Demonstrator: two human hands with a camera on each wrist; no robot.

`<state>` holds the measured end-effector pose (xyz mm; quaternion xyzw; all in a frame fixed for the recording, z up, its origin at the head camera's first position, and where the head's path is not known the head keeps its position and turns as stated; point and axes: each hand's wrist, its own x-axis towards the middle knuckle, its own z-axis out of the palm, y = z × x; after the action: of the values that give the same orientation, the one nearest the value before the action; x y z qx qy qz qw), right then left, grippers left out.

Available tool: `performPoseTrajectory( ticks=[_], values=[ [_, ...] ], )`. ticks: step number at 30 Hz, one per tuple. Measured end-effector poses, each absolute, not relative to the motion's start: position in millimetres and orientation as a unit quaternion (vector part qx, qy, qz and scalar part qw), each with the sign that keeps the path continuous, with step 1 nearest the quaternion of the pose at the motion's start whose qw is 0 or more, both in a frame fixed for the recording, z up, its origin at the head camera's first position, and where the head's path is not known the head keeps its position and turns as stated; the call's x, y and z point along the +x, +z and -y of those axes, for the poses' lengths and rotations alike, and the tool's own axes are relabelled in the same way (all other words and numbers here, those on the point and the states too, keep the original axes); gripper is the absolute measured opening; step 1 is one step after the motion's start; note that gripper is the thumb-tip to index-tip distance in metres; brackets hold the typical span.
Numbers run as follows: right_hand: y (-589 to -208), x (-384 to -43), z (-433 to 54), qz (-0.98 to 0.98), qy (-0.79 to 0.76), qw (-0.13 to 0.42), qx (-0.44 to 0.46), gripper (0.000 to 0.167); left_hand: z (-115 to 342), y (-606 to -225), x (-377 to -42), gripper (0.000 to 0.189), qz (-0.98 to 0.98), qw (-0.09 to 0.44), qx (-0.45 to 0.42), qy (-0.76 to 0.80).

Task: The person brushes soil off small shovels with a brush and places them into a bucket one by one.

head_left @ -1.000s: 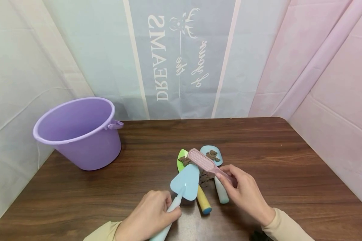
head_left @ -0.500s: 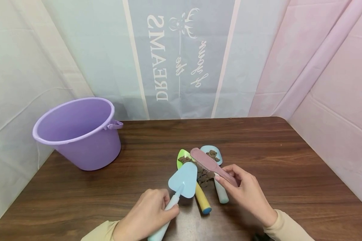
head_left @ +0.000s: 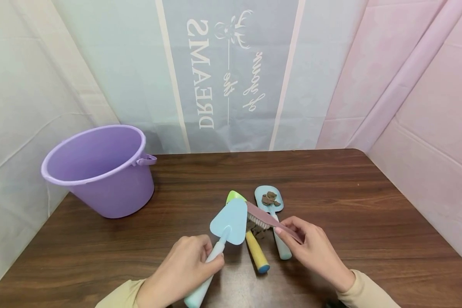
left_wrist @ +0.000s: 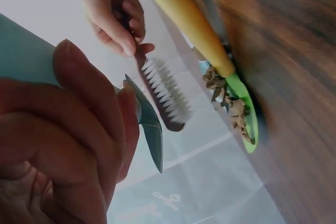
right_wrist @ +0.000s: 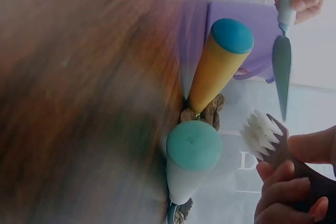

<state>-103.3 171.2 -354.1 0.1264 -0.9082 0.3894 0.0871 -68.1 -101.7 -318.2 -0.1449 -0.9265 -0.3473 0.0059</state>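
Note:
My left hand (head_left: pixel 181 269) grips the pale handle of a light blue hand trowel (head_left: pixel 231 220), its blade raised and facing up in the head view. Between thumb and fingers, my right hand (head_left: pixel 312 248) holds a pink brush (head_left: pixel 267 217); its white bristles (left_wrist: pixel 165 90) point down. The brush head overlaps the trowel blade's right edge in the head view. Below them lies a green trowel (left_wrist: pixel 251 121) with a yellow handle (head_left: pixel 257 252), brown crumbly lumps (left_wrist: pixel 236 108) on its blade. Beside it rests a blue shovel (head_left: pixel 268 192) bearing more brown lumps (head_left: pixel 270 199).
A purple bucket (head_left: pixel 104 171) with a side handle stands at the left rear of the dark wooden table (head_left: pixel 323 179). Printed cloth (head_left: pixel 231 77) hangs behind the table, with pale cloth at both sides. A small dark object sits at the front edge by the right sleeve.
The brush has turned from its bumpy back facing up to its bristles facing down, and swung lower. My left hand has shifted the trowel slightly left and up.

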Motion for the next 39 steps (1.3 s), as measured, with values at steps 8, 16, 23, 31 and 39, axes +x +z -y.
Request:
performPoseTrajectory(
  ticks=[8, 16, 23, 31, 39],
  values=[
    [-353.7, -99.8, -165.5, 0.9, 0.385, 0.045, 0.197, 0.027, 97.1, -312.7, -70.7, 0.018, 0.924, 0.016, -0.15, -0.352],
    [-353.5, -94.0, -160.9, 0.86, 0.444, -0.068, 0.242, 0.037, 94.2, -309.3, -72.6, 0.019, 0.921, 0.01, -0.152, -0.359],
    [-352.1, -92.3, -159.9, 0.814, 0.504, -0.153, 0.244, 0.031, 92.4, -309.6, -71.8, 0.018, 0.919, 0.014, -0.151, -0.363],
    [-353.6, -92.3, -160.5, 0.8, 0.524, -0.15, 0.251, 0.029, 91.8, -311.6, -71.5, 0.017, 0.916, 0.0, -0.157, -0.37],
    [-356.5, -95.5, -163.9, 0.8, 0.532, -0.113, 0.254, 0.024, 92.9, -312.0, -70.4, 0.019, 0.907, -0.024, -0.177, -0.382]
  ],
)
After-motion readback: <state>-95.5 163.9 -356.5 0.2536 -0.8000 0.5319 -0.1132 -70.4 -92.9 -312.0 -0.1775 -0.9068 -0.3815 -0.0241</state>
